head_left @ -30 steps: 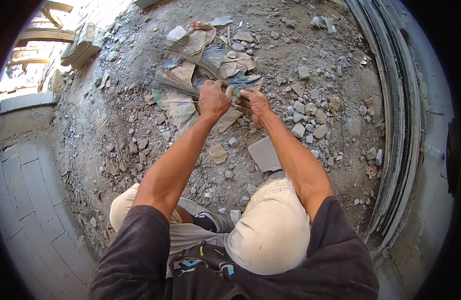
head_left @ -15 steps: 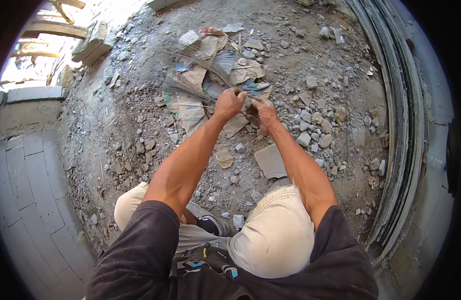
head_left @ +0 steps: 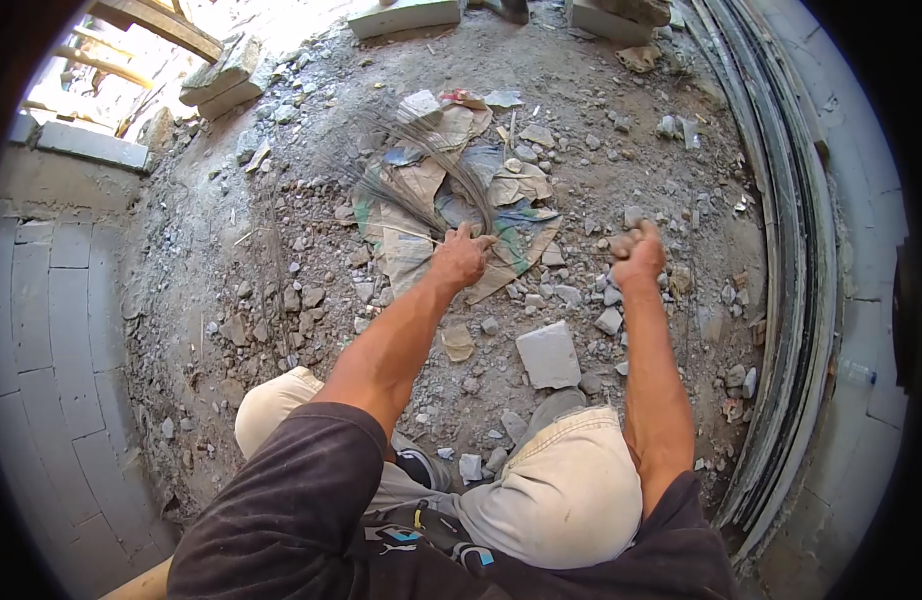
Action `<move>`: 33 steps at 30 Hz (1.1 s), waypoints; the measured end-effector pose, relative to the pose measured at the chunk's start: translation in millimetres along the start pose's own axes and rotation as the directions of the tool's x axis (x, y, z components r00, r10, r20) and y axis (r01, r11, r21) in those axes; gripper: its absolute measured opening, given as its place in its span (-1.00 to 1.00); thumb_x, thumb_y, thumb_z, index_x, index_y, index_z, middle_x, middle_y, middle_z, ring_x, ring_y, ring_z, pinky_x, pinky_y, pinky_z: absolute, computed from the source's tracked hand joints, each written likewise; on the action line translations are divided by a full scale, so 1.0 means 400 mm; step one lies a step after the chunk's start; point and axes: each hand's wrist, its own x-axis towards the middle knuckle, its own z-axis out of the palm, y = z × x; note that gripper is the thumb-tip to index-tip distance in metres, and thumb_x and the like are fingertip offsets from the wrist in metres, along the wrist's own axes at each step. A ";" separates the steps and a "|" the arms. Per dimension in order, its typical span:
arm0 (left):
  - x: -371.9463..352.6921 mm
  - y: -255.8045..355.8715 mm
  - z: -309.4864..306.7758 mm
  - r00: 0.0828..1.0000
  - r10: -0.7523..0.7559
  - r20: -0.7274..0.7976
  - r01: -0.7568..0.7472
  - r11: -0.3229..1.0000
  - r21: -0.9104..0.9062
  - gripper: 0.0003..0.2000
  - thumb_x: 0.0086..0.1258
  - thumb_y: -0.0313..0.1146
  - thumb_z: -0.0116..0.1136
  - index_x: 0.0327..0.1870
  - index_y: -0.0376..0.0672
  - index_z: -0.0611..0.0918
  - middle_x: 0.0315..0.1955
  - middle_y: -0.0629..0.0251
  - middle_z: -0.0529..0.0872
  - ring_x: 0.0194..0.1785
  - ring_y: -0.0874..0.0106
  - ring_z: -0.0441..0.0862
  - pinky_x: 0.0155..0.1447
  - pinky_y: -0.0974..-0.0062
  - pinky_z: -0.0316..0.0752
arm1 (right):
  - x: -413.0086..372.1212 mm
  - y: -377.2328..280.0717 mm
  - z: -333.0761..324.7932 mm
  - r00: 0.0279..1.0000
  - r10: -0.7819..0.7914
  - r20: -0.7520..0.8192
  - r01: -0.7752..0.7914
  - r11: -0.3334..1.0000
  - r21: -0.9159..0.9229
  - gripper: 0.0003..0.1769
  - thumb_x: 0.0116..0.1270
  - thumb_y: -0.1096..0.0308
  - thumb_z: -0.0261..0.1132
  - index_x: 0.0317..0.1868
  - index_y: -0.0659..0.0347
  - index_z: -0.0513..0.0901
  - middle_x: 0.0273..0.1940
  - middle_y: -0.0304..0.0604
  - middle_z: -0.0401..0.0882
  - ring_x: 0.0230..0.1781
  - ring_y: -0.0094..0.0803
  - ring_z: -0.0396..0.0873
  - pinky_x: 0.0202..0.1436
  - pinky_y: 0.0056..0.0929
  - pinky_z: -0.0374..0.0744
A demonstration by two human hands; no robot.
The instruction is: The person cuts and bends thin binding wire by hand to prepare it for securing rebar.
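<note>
A bundle of thin grey wires (head_left: pixel 468 188) fans out to the upper left over torn paper sacking (head_left: pixel 393 262) on the ground. My left hand (head_left: pixel 459 258) is closed around the bundle's near end. Off to the right, my right hand (head_left: pixel 638 255) hangs above loose stones with its fingers curled together. Whatever is in those fingers, if anything, is too small to make out. A pale square block piece (head_left: pixel 548 356) lies between my forearms, near my knee.
Rubble and stones (head_left: pixel 291 325) cover the dirt floor. Long stacked strips (head_left: pixel 796 240) run along the right wall. Grey blocks (head_left: pixel 406 17) stand at the far edge, and a block wall (head_left: pixel 56 330) rises at left. Wooden beams (head_left: pixel 161 25) are at upper left.
My right hand has moved away from my left hand, out to the right. My left hand stays on the wire bundle. The view has shifted slightly, showing more of the far edge.
</note>
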 end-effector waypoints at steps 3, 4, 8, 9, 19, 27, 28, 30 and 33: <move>-0.005 -0.009 0.007 1.000 -0.010 0.004 0.010 1.000 -0.017 -0.64 0.42 -0.13 -0.03 0.22 0.17 0.51 0.05 -0.03 0.43 0.06 -0.02 0.45 0.20 0.16 0.39 | -0.059 -0.230 0.024 0.989 -0.145 -0.005 0.144 0.988 -0.054 -0.88 0.34 0.29 0.18 -0.24 0.14 0.48 -0.66 -0.49 0.16 -0.75 -0.69 0.04 -0.72 -0.60 0.08; -0.009 -0.006 0.007 1.000 -0.012 -0.003 0.012 1.000 -0.027 -0.64 0.42 -0.13 -0.02 0.22 0.18 0.51 0.06 -0.03 0.43 0.06 -0.02 0.45 0.20 0.16 0.39 | -0.100 -0.310 0.037 0.984 -0.174 0.045 0.175 0.984 -0.034 -0.85 0.36 0.28 0.19 -0.19 0.16 0.51 -0.65 -0.50 0.16 -0.75 -0.70 0.03 -0.72 -0.62 0.08; -0.008 0.000 -0.022 0.997 0.004 0.077 -0.002 1.000 -0.027 -0.55 0.36 -0.08 0.05 0.24 0.00 0.48 0.14 -0.09 0.42 0.13 -0.04 0.44 0.23 0.14 0.37 | -0.330 -0.549 0.133 0.857 -0.492 0.154 0.507 0.859 -0.076 -0.73 0.41 0.25 0.17 -0.02 0.25 0.55 -0.64 -0.49 0.15 -0.71 -0.71 0.03 -0.68 -0.68 0.08; 0.000 0.008 -0.047 0.990 0.079 0.115 -0.074 0.996 -0.047 -0.52 0.37 -0.04 0.04 0.25 -0.05 0.47 0.14 -0.10 0.43 0.16 0.00 0.43 0.25 0.14 0.36 | -0.386 -0.581 0.156 0.766 -0.608 0.208 0.639 0.754 -0.152 -0.70 0.41 0.23 0.18 0.02 0.24 0.55 -0.63 -0.49 0.17 -0.69 -0.73 0.05 -0.66 -0.70 0.09; -0.080 0.259 -0.575 0.993 0.004 0.119 0.094 -0.631 -0.770 -0.56 0.56 0.03 -0.35 -0.13 -0.18 0.47 -0.68 0.48 0.35 -0.61 0.56 0.32 -0.51 0.56 0.35 | -0.508 -0.142 0.367 0.145 0.120 0.982 0.926 -0.365 -0.092 -0.70 0.32 0.26 0.24 0.01 0.18 0.61 -0.51 -0.19 0.62 -0.49 -0.39 0.61 -0.46 -0.39 0.48; -0.197 -0.089 -0.776 0.726 -0.684 -0.079 -0.527 -0.478 -0.703 -0.76 0.55 -0.23 -0.25 -0.16 -0.13 0.49 -0.68 0.53 0.23 -0.65 0.62 0.14 -0.57 0.60 0.20 | -0.542 -0.140 0.255 0.388 0.272 0.881 0.880 -0.393 -0.267 -0.66 0.33 0.34 0.18 0.11 0.16 0.56 -0.32 -0.04 0.65 -0.25 -0.13 0.63 -0.16 -0.26 0.54; -0.230 -0.082 -0.779 0.741 -0.662 -0.113 -0.508 -0.441 -0.740 -0.77 0.54 -0.25 -0.22 -0.11 -0.14 0.51 -0.64 0.51 0.30 -0.61 0.60 0.24 -0.50 0.57 0.31 | -0.523 -0.150 0.225 0.403 0.254 0.879 0.889 -0.337 -0.310 -0.67 0.35 0.34 0.17 0.09 0.19 0.56 -0.34 -0.03 0.66 -0.32 -0.18 0.62 -0.21 -0.30 0.54; -0.270 -0.053 -0.766 0.791 -0.589 -0.165 -0.449 -0.375 -0.811 -0.77 0.53 -0.30 -0.15 -0.02 -0.16 0.55 -0.58 0.47 0.43 -0.52 0.55 0.43 -0.35 0.51 0.52 | -0.475 -0.169 0.167 0.461 0.207 0.863 0.879 -0.235 -0.414 -0.70 0.38 0.34 0.13 0.06 0.25 0.57 -0.38 -0.02 0.66 -0.46 -0.26 0.60 -0.32 -0.39 0.54; -0.283 -0.065 -0.704 0.879 -0.394 -0.269 -0.384 -0.248 -0.889 -0.74 0.49 -0.30 -0.03 0.09 -0.18 0.52 -0.35 0.32 0.65 -0.28 0.45 0.64 -0.16 0.44 0.64 | -0.444 -0.197 0.123 0.825 0.210 0.525 0.522 0.078 -0.850 -0.73 0.40 0.31 0.14 -0.03 0.28 0.62 -0.55 -0.26 0.55 -0.65 -0.51 0.44 -0.54 -0.52 0.43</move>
